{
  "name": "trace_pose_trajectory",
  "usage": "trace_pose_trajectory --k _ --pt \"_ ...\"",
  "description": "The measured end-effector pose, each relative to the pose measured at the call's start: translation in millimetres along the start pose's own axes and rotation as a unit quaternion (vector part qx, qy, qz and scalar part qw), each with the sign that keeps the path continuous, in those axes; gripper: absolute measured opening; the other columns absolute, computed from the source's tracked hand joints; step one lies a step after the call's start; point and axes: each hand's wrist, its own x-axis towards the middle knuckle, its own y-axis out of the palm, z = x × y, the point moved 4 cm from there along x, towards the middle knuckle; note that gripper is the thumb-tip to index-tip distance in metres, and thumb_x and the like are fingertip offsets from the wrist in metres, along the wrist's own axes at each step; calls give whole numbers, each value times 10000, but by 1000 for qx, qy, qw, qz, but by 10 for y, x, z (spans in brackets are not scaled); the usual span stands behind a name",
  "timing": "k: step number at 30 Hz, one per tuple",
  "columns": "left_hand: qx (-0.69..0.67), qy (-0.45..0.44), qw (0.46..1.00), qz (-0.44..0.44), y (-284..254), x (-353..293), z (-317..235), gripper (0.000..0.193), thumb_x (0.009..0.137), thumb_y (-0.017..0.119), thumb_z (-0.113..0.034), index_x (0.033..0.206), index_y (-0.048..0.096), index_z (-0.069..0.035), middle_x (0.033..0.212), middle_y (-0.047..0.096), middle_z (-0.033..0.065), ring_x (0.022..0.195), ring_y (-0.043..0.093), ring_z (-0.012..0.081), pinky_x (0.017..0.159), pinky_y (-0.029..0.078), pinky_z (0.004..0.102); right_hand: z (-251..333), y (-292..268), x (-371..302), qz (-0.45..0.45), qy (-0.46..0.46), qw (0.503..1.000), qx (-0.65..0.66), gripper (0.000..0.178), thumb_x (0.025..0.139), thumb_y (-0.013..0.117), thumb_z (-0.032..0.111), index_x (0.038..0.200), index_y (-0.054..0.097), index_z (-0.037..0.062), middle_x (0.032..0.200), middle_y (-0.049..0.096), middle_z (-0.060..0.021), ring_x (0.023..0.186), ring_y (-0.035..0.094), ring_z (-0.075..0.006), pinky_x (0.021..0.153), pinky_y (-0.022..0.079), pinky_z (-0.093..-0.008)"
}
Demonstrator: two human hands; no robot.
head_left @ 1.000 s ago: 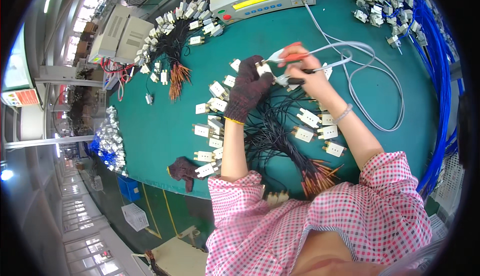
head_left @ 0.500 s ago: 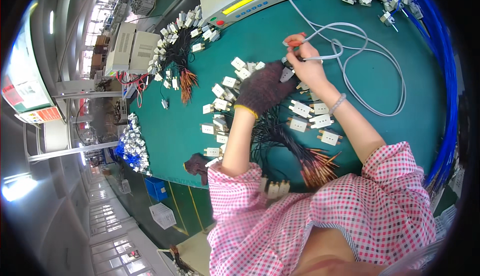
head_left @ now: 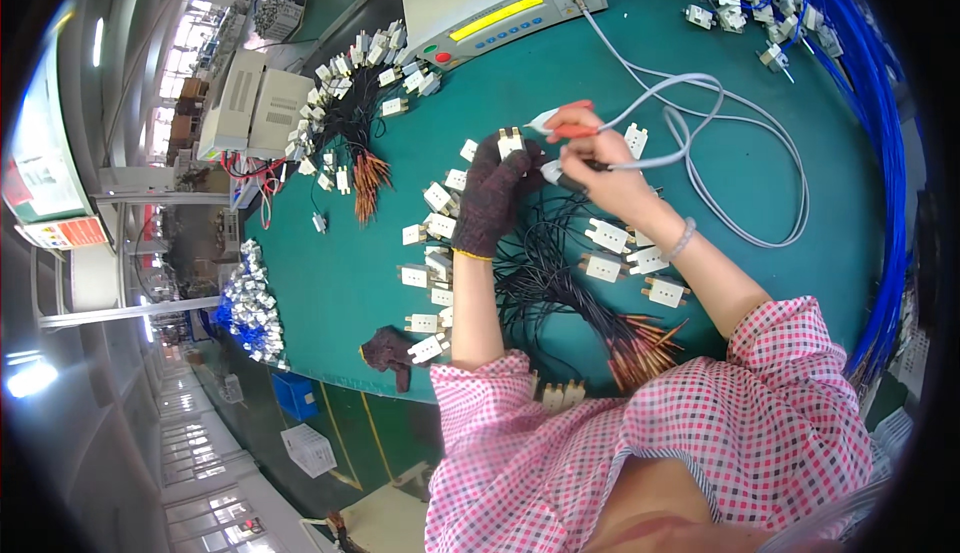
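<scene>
My left hand, in a dark knitted glove, has its fingers closed on a small white connector block with metal tabs. Opposite it, my bare right hand grips a pair of test probes. The red probe points left near the block, and the black probe sits lower, close to the gloved fingers. A gap shows between the red tip and the block; whether the black probe touches anything is unclear. Around both hands lie more white blocks on a bundle of black wires with copper-coloured ends.
A grey cable loops from the probes to a bench tester at the back. Another wire bundle lies far left. Blue wires run along the right edge. A spare dark glove rests near the front edge.
My left hand has drawn left, and a block in it is now plainly visible. My right hand has moved slightly down, with the probes now pointing left. The view has shifted a little.
</scene>
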Motion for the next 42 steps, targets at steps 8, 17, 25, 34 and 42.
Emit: trace_pose_trajectory --k 8,17,25,34,42 --pt "-170 13 985 22 -147 21 24 364 924 572 -180 1256 483 -61 1111 611 96 992 619 211 788 542 347 34 262 101 47 0 999 -16 310 885 501 -41 1175 519 66 1005 576 -21 900 591 -68 798 458 -218" --pt "-157 36 987 -25 -127 15 65 326 929 585 -197 1223 516 -73 1100 607 83 974 612 205 791 537 352 25 301 132 42 -7 997 -60 287 879 511 -32 1150 534 56 1039 572 -35 910 596 -91 809 476 -240" --pt "-159 41 985 -62 -104 0 76 354 918 610 -183 1240 502 -82 1103 594 77 983 604 197 781 543 348 55 287 131 26 -31 997 -67 262 875 504 -31 1118 558 53 1042 573 -31 886 582 -90 795 478 -233" --pt "-155 39 985 -66 -123 2 80 344 921 601 -156 1237 493 -72 1100 584 77 982 600 190 792 538 339 40 344 157 23 -60 997 -45 255 861 508 -45 1094 559 47 1013 571 -19 847 563 -70 762 464 -222" --pt "2 58 993 -100 -90 -56 -122 333 898 628 -127 1202 498 -87 1067 583 61 940 586 155 760 509 282 100 240 166 40 -34 996 75 303 839 512 -43 1124 527 59 1022 560 -43 791 558 -81 707 466 -220"
